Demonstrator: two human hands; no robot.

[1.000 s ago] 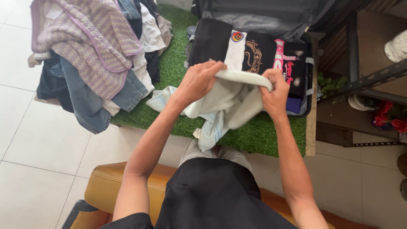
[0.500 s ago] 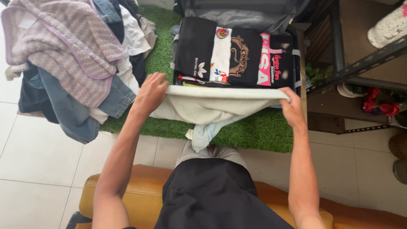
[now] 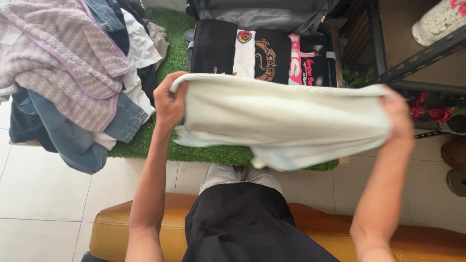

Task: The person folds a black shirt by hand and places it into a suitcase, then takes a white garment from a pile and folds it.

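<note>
A: Two hands, one cloth. The left hand has its grip clamped on one top corner of a pale cream, soft cotton garment; the right hand has its grip closed on the other corner. The garment hangs stretched flat between them, above the knees.

B: What lies out beyond the left grip?

A: Further left, a heap of loose clothes: a lilac and white zigzag knitted top lying over blue denim jeans, with white and dark pieces beside them. All of it rests partly on a green artificial-grass mat on the white tiled floor.

B: And between the two grips?

A: Behind the spread garment, an open dark suitcase. Inside stands a row of folded shirts, black, white and pink, packed side by side.

B: Past the right grip?

A: A dark metal shelf rack, with red flowers low down.

B: How far along is the packing, would you say?

A: Judging from this, partway. One row in the suitcase is filled, but the heap to the left looks large and untouched. The cream garment is only opened out, neither folded nor packed. The person sits on a tan leather seat.
</note>
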